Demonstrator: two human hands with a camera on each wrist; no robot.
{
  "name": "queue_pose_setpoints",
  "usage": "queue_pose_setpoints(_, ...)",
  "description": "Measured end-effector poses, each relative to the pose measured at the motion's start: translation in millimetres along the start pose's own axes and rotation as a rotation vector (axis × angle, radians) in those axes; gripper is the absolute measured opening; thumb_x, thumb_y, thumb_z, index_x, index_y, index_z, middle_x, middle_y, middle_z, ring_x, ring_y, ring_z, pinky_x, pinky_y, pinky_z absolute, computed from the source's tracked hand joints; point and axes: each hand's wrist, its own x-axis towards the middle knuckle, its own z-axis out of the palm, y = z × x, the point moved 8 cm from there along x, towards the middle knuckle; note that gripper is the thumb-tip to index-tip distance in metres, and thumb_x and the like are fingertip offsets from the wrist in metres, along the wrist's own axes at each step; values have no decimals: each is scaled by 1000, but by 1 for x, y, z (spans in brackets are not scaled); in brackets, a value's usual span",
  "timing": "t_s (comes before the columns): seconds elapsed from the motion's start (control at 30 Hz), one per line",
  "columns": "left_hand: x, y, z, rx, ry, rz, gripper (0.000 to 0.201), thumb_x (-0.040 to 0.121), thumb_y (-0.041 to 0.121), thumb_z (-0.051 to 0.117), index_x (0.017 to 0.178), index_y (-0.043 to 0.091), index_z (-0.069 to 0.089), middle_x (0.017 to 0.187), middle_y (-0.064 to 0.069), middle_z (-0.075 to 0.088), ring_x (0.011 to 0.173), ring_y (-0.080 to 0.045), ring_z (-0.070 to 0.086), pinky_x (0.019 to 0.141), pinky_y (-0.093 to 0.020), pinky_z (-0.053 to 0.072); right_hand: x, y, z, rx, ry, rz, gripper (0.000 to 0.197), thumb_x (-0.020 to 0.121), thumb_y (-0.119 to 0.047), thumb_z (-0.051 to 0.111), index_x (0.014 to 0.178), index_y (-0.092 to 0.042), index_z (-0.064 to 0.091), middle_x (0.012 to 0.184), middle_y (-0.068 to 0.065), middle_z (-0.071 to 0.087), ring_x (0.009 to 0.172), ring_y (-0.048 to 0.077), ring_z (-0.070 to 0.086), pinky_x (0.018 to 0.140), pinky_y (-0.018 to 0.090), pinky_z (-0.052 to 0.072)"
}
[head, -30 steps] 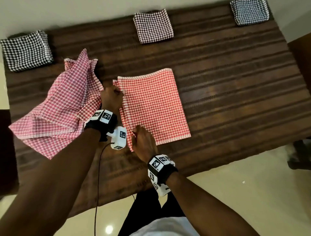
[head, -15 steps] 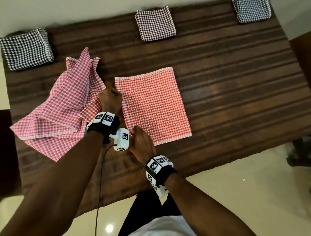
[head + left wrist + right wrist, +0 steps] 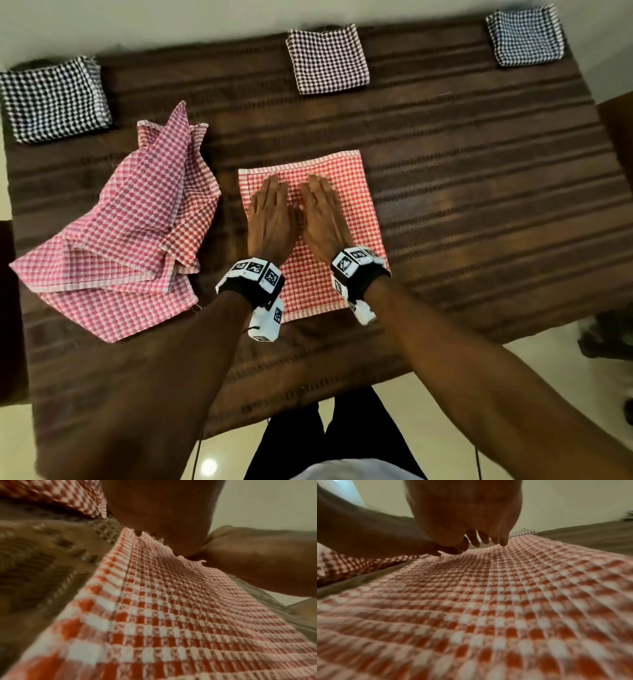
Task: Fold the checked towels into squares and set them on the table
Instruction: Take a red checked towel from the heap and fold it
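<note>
A red-and-white checked towel (image 3: 352, 192) lies folded flat in the middle of the table. Both hands rest palm down on it, side by side, fingers straight and pointing away from me. My left hand (image 3: 270, 205) covers its left half, my right hand (image 3: 323, 209) its centre. In the left wrist view the towel (image 3: 171, 615) fills the frame under the left palm (image 3: 159, 507). The right wrist view shows the right fingertips (image 3: 503, 542) touching the cloth (image 3: 488, 608). A pink checked towel (image 3: 130, 233) lies crumpled to the left.
Three folded squares sit along the far edge: black-and-white (image 3: 54, 99) at left, dark maroon (image 3: 327, 58) in the middle, navy (image 3: 525, 34) at right. The brown ribbed tablecloth (image 3: 479, 188) is bare to the right. The table's near edge runs just behind my wrists.
Both hands let go of the red towel's left edge and moved onto its top, now lying flat with straight fingers. The towel sits squarer than before.
</note>
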Motion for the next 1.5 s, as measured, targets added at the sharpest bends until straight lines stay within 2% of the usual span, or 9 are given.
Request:
queue_pose_setpoints(0.2, -5, -19, 7, 132, 9, -120, 62, 100, 40, 26, 152, 8, 17, 161, -12, 11, 149, -23, 8, 122, -43, 5, 26, 38, 13, -95, -65, -43, 63, 101, -43, 19, 152, -10, 4, 161, 10, 1, 148, 25, -3, 121, 44, -2)
queue_pose_setpoints(0.43, -8, -21, 7, 149, -33, -183, 65, 101, 46, 17, 153, 9, 10, 162, -10, 6, 150, -23, 4, 120, -51, 5, 17, 130, -22, -25, 46, 242, 66, 100, -45, 20, 151, -6, 3, 160, 13, 0, 148, 28, -4, 120, 50, 3)
queue_pose_setpoints(0.73, -103, 22, 19, 50, -15, -171, 56, 102, 29, 36, 150, 5, 24, 159, -13, 19, 149, -23, 11, 119, -52, 12, -93, 12, 29, 14, -8, 91, 59, 102, -31, 27, 151, -2, 9, 159, 17, 3, 148, 27, -3, 120, 46, 8)
queue_pose_setpoints(0.83, -119, 7, 25, 132, -53, -189, 61, 102, 38, 30, 153, 9, 15, 161, -10, 13, 149, -21, 8, 120, -51, 7, -106, 47, 25, -58, 24, 102, 59, 101, -31, 27, 151, -3, 11, 159, 15, 7, 148, 26, 1, 120, 46, 9)
queue_pose_setpoints(1.0, -127, -2, 18, 159, -85, -155, 64, 101, 45, 22, 154, 10, 12, 161, -9, 10, 150, -20, 3, 120, -51, 5, -130, 135, -8, -112, 80, 397, 63, 100, -36, 21, 150, -1, 7, 159, 17, 4, 148, 30, 0, 119, 50, 11)
queue_pose_setpoints(1.1, -138, 0, 11, 174, -108, -144, 66, 100, 49, 17, 153, 8, 16, 161, -9, 13, 150, -20, 2, 120, -52, 4, -147, 130, -25, -182, 62, 360, 63, 98, -36, 29, 148, 0, 16, 155, 21, 20, 144, 35, 18, 116, 51, 19)
queue_pose_setpoints(1.23, -158, 32, 11, 130, -132, 26, 72, 98, 56, 26, 152, 10, 20, 161, -8, 13, 150, -21, 7, 120, -52, 4, -163, 96, -37, -180, 64, 353, 65, 95, -48, 39, 142, -4, 30, 122, 15, 60, 106, 31, 52, 92, 46, 33)
queue_pose_setpoints(1.4, -167, 63, 24, 189, -248, 181, 94, 84, 79, 31, 150, 12, 27, 159, -7, 20, 148, -22, 16, 118, -56, 7, -165, 84, -34, 9, -12, 355, 71, 92, -38, 49, 147, -7, 17, 121, 13, 62, 111, 33, 54, 99, 50, 33)
queue_pose_setpoints(1.5, -166, 63, 22, 228, -247, 192, 79, 90, 64, 37, 147, 9, 35, 155, -12, 30, 145, -27, 25, 116, -58, 16, -163, 78, -49, 243, 53, 242, 58, 93, -21, 50, 147, -16, 27, 122, 14, 62, 105, 33, 60, 98, 46, 43)
